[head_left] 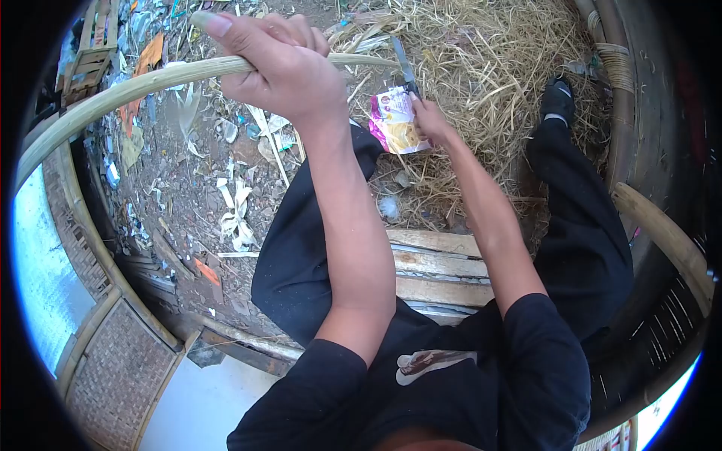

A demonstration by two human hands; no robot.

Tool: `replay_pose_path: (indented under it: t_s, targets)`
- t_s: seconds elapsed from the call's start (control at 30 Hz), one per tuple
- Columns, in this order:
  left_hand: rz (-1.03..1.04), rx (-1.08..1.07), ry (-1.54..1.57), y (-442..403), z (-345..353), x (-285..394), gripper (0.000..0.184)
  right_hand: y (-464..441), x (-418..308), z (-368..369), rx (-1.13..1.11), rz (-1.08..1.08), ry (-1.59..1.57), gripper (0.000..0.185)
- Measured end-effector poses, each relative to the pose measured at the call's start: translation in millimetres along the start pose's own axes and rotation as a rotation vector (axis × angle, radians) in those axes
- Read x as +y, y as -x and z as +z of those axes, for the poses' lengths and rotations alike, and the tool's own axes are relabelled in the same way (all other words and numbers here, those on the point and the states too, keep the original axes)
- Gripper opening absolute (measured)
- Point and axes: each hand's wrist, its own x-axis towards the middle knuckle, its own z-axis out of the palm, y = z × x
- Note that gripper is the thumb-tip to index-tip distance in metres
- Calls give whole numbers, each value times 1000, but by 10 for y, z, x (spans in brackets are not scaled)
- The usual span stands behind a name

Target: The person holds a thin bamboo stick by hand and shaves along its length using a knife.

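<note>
strip [180, 74] is pale and bare along its visible length, so that surface looks already worked; what is left cannot be told. it lies across the far side, its long axis running left to right in a bow, the left end curving nearer, the right end pointing right to the knife [404, 62]. the left hand [289, 75] is clenched around it; the right hand [430, 124] grips the knife handle, beside a printed packet [395, 111] and dry straw [489, 75].
</note>
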Motion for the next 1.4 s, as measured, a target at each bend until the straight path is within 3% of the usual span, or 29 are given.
replay_pose_path:
  t_s: [0.07,0.1,0.17,0.23,0.3,0.33,0.4,0.5,0.53,0.57,0.63,0.7,0.73,0.77,0.8,0.83,0.87,0.9,0.93,1.07,1.13,1.17,1.23,1.27,1.37,1.4]
  targets:
    - [-3,-37,5,-24,-47,-15,55,62,-122,-131,-389,276,-511,44]
    - [2,-33,18,-20,-16,-5,55,79,-181,-247,-380,267,-504,44]
    - [-11,-19,-11,-18,-27,8,54,163,-259,-293,-472,268,-784,45]
    - [-8,8,-1,-31,1,13,54,78,-324,-353,-427,159,-731,46]
    - [-14,32,-11,-55,6,20,54,88,-478,-330,45,-135,-174,47]
    - [-3,41,-9,-57,33,5,54,341,-907,-448,195,-229,82,50]
    - [-3,51,-10,-8,99,-2,54,415,-1318,-528,388,-450,194,43]
    - [-14,45,-14,-19,187,5,54,944,-2222,-761,413,-586,158,32]
    - [-9,29,-25,-38,173,-27,54,1065,-2423,-815,531,-800,83,27]
    - [-2,13,-35,-64,161,-54,54,1129,-2504,-807,647,-1015,1,23]
    - [10,40,-50,-99,192,-69,54,1143,-2444,-690,677,-1082,-181,30]
    - [-2,77,-61,-141,200,-77,53,885,-1823,-374,751,-929,-29,20]
    - [-3,79,-67,-179,185,-88,53,499,-1107,-26,777,-812,63,22]
    - [-3,93,-96,-149,167,-81,53,353,-483,161,349,-264,584,28]
    - [5,89,-109,-134,190,-92,53,264,63,294,243,38,470,34]
    - [38,65,-80,-206,274,-120,53,59,75,406,278,10,446,34]
    - [21,120,-43,-207,320,-109,52,-48,31,496,422,-161,406,33]
    - [-62,160,-48,-85,261,-58,52,73,90,511,297,-64,373,31]
    - [42,33,-121,-53,230,-89,52,218,100,515,174,37,349,31]
    - [-79,126,-24,-27,273,-58,42,200,237,232,147,-139,356,34]
    - [-40,23,-11,-64,185,-73,47,241,11,-14,-261,160,-277,34]
    - [-12,-82,-11,-69,124,-66,52,287,-61,-108,-263,162,-275,34]
    - [-43,-11,-29,-147,11,-39,53,297,-136,-243,-580,275,-653,32]
    - [-80,62,-48,-181,-62,-21,53,323,-133,-260,-580,275,-656,32]
    - [-102,165,-92,-301,-414,-57,54,252,-154,-317,-468,209,-1138,33]
    - [-98,159,-92,-308,-412,-61,54,291,-215,-376,-507,181,-1089,35]
